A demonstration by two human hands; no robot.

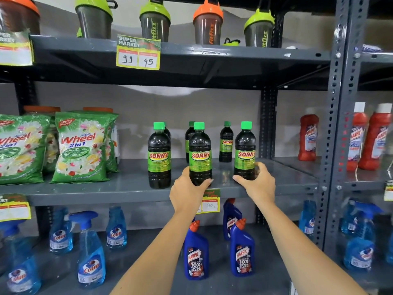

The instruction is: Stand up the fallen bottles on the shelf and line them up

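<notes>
**Both hands gripping upright SUNNY bottles on middle shelf**

Left hand is wrapping around the base of the middle SUNNY bottle, thumb on its right side, fingers behind. Right hand is clasping the base of the right SUNNY bottle, thumb across the front. Both bottles are standing upright near the front edge of the grey middle shelf; can't tell if either base is fully seated. Left SUNNY bottle is standing free, near the middle one, not touching it. Three are forming a rough front row, labels facing out, green caps on. More SUNNY bottles are standing behind, incl. rear bottle between the two held ones. Wheel detergent bags are sitting well to the left on the same shelf. Harpic bottles are standing on the shelf below, under the forearms.
</notes>
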